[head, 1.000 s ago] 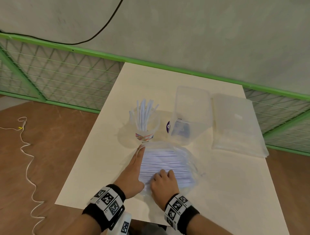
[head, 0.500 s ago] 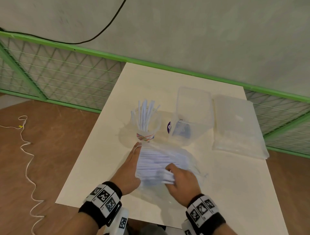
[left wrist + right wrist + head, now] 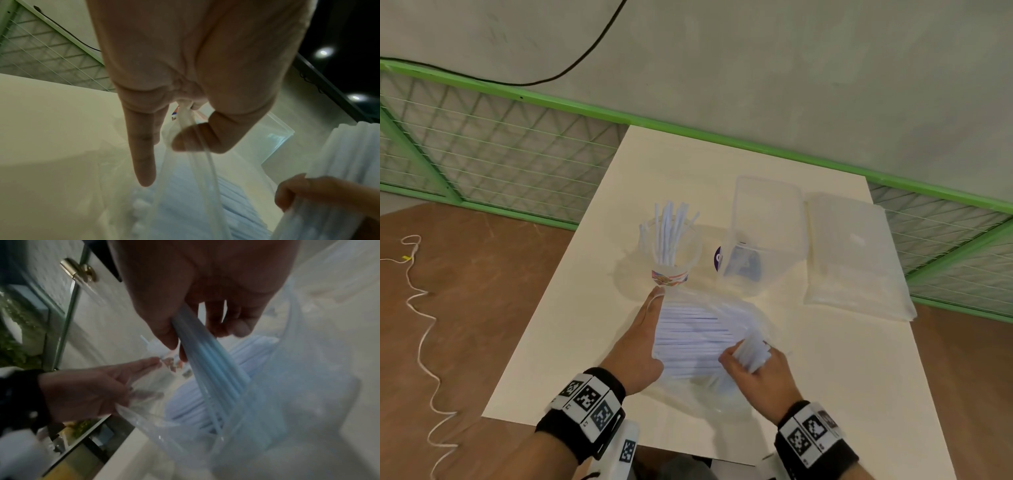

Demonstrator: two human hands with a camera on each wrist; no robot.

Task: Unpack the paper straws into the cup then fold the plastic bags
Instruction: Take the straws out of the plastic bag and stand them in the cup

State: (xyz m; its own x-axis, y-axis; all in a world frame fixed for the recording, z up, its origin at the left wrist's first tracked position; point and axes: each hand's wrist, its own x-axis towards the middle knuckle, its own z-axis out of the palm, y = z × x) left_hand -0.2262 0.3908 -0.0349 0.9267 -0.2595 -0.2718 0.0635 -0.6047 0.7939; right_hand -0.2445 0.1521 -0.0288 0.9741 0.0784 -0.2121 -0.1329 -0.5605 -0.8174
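From the head view we count one clear plastic cup (image 3: pixel 669 253) holding a standing cluster of pale paper straws (image 3: pixel 671 233), one clear plastic bag (image 3: pixel 709 329) of more white straws lying on the white table (image 3: pixel 825 377), one clear tub (image 3: pixel 763 236) and one flat stack of bags (image 3: pixel 856 253). The bagged straws' long axis runs left to right. Our left hand (image 3: pixel 640 342) lies along the bag's left edge; our right hand (image 3: pixel 763 373) clasps a bundle of straws (image 3: pixel 751 353).

The left wrist view shows thumb and fingers pinching the bag's film (image 3: pixel 197 146).

The right wrist view shows curled fingers (image 3: pixel 230 321) gripping that bundle (image 3: pixel 209 369), which slants into the bag.
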